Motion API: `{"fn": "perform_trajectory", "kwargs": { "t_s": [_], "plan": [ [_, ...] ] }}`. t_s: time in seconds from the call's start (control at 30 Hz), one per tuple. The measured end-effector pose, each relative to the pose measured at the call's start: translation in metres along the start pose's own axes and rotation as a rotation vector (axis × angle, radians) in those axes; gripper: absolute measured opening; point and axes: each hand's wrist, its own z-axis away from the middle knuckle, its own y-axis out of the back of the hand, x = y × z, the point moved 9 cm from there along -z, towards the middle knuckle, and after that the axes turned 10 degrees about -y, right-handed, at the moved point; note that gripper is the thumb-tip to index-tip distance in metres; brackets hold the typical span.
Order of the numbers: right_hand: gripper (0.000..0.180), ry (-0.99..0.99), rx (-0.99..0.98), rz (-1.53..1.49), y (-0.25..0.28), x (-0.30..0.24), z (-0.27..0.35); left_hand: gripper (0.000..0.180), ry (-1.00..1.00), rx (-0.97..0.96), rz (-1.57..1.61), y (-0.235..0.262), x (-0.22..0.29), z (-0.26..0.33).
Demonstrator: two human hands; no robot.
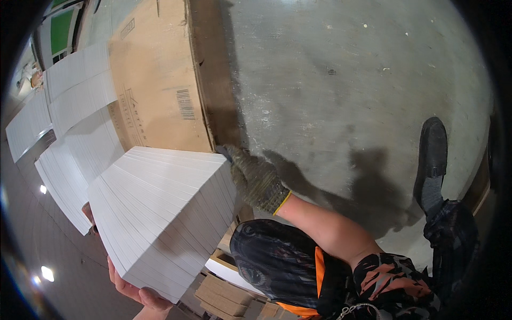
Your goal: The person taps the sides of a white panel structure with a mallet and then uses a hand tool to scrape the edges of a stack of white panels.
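A thick stack of white boards (160,197), its layers showing as thin lines along the faces, is tilted in front of me between my two hands. My left hand (140,292) grips its lower left edge, bare fingers curled against the side and thumb near the bottom corner. My right hand (257,180), in a grey-green knitted glove with a yellow cuff, holds the upper right corner. Its fingertips are partly hidden at the edge of the stack, close to a large cardboard box (154,80). A small brownish shape (89,213) at the stack's left edge is too unclear to name.
More stacks of white boards (80,138) lie left of the box. Small cardboard cartons (224,296) sit below the held stack, beside my bent knee (272,256). The grey concrete floor (341,80) stretches to the right, with my shoe (433,146) on it.
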Motion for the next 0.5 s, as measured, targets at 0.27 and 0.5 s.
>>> {"fn": "perform_trajectory", "kwargs": {
  "t_s": [0.27,0.5],
  "plan": [
    [0.027,0.542,-0.405,0.018,-0.032,-0.138,0.080,0.064,-0.011,0.101,-0.050,-0.001,0.001,0.000],
    [0.019,0.256,-0.566,0.108,-0.030,-0.133,0.056,0.056,-0.047,0.151,-0.020,0.006,0.008,-0.003]
  ]
}}
